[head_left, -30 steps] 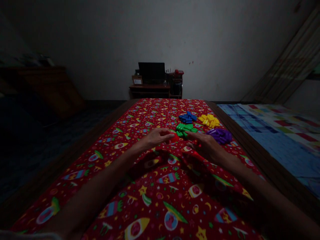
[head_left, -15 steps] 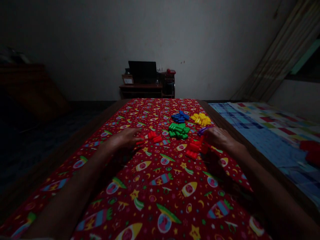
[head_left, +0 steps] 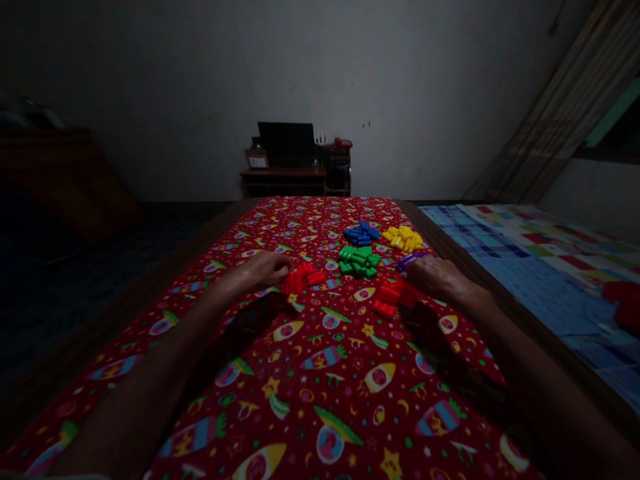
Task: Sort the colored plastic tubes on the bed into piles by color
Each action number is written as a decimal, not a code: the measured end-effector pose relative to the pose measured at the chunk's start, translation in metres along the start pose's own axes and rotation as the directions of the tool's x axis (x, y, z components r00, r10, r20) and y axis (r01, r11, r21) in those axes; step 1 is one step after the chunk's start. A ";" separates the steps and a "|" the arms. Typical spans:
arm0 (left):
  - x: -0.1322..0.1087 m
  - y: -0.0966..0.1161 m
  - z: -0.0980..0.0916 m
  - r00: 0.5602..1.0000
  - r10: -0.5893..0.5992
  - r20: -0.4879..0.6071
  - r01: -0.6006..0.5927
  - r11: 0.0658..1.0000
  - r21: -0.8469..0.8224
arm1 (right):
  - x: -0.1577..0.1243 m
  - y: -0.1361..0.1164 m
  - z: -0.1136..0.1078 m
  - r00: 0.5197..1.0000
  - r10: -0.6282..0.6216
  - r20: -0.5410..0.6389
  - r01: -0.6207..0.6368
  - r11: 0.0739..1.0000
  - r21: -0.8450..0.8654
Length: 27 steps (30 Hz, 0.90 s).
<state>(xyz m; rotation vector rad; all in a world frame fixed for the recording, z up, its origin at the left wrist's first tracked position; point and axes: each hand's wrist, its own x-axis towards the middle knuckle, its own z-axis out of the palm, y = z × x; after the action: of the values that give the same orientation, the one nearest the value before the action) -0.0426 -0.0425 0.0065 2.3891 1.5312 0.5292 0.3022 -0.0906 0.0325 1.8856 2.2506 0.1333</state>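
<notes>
My left hand [head_left: 270, 268] is closed, its curled fingertips at the left side of a small group of red plastic blocks [head_left: 294, 282]. The nearest red block seems pinched there, though the fingertips are partly covered. On the right, my right hand [head_left: 436, 275] bends down over a second red block pile [head_left: 389, 300]. Its fingers are bent under the palm and mostly hidden, so what they grip cannot be made out. Purple blocks [head_left: 410, 261] show just beyond its knuckles. Green blocks [head_left: 359, 261] lie between the two hands, slightly farther away.
Blue blocks [head_left: 361, 233] and yellow blocks [head_left: 404, 238] lie in separate heaps behind the green ones. A red patterned cloth [head_left: 320, 393] covers the long table. Beyond it stands a desk with a dark monitor [head_left: 286, 144]. Checked bedding [head_left: 505, 267] spreads on the right.
My left hand has brought a red block rightward against the other red ones, and its fingers have curled in. My right hand has stayed nearly in place, lowering a red block slightly.
</notes>
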 end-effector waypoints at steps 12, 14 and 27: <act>0.005 0.002 0.026 0.993 0.102 -0.065 -0.092 0.986 0.139 | -0.010 -0.017 -0.002 0.935 -0.182 -0.306 0.236 0.960 0.151; 0.007 -0.012 0.030 0.982 0.117 -0.145 -0.092 0.981 0.168 | -0.018 -0.040 0.011 0.829 -0.380 -0.410 0.498 0.835 0.235; 0.011 -0.028 0.044 0.997 0.067 0.026 -0.069 0.995 0.073 | -0.035 -0.084 0.072 0.630 -0.615 -0.475 0.747 0.646 0.156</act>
<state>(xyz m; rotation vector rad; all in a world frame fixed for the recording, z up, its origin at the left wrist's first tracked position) -0.0423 -0.0211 -0.0430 2.5019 1.4890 0.4645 0.2427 -0.1449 -0.0509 0.9807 3.3002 -0.0221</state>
